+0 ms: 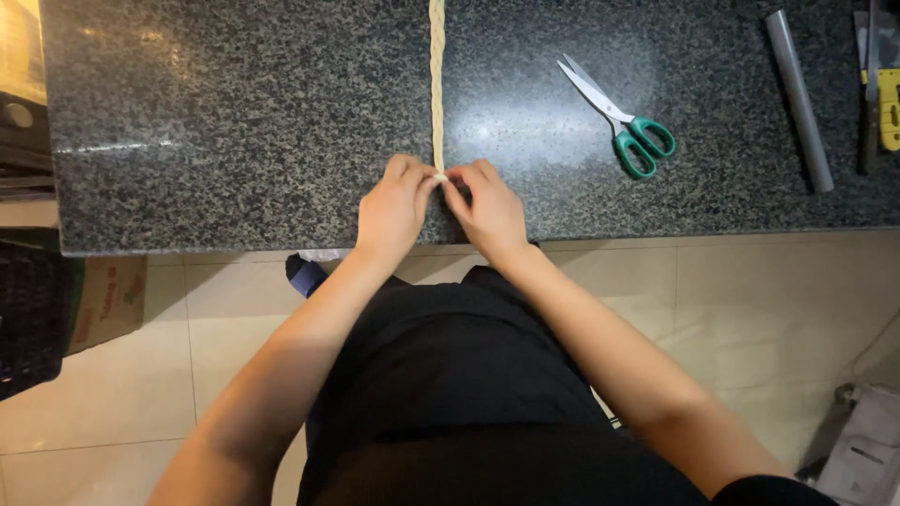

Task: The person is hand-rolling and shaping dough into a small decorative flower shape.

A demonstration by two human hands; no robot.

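head view: left hand [394, 208] and right hand [487, 208] pinching the braided cord [437, 84] end on the tabletop [234, 112]; cord's far end cut off, fingertips hiding the braid's tip.

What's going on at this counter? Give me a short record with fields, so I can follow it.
Surface: dark speckled stone counter
Left hand: pinching the near end of the braided cream cord
Right hand: pinching the same end, fingertips meeting the left's
Cord: lies straight, running away across the counter
Right of hands: green-handled scissors, blades open
Far right: grey tube, yellow tool
Below: pale tiled floor
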